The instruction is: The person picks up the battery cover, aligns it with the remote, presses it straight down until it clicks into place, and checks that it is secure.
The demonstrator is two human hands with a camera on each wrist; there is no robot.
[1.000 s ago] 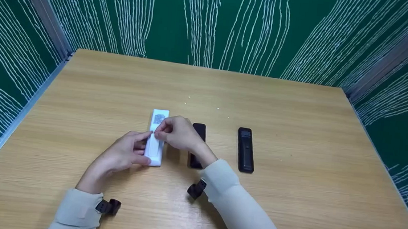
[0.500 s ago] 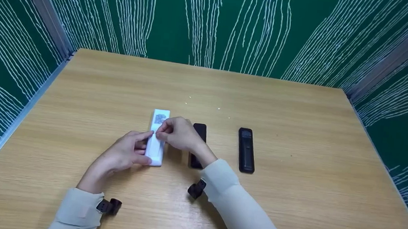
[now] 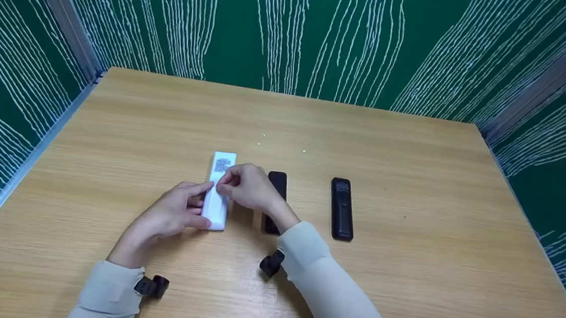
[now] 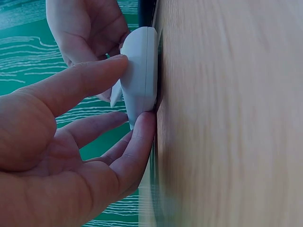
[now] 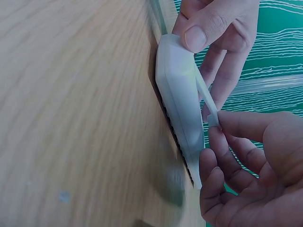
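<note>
A white remote control (image 3: 216,223) lies with its back up on the table, a printed label near its far end. My left hand (image 3: 173,210) grips it by its edges, thumb near the close end and fingers along the left side. My right hand (image 3: 250,187) pinches the white battery cover (image 5: 206,92) by its far end. In the right wrist view the cover is tilted up from the remote's back, its other end still against the body. Buttons show along the underside there. What lies under the cover is hidden.
Just right of my right hand lies a black remote control (image 3: 277,181), partly hidden by the wrist. Farther right is another black remote control (image 3: 342,209), back up. Small white crumbs (image 3: 304,151) are scattered beyond them. Green, white-streaked walls surround the wooden table (image 3: 412,189).
Hardly anything differs. Both hands keep their hold on the white remote and its cover, and the view has shifted very slightly.
</note>
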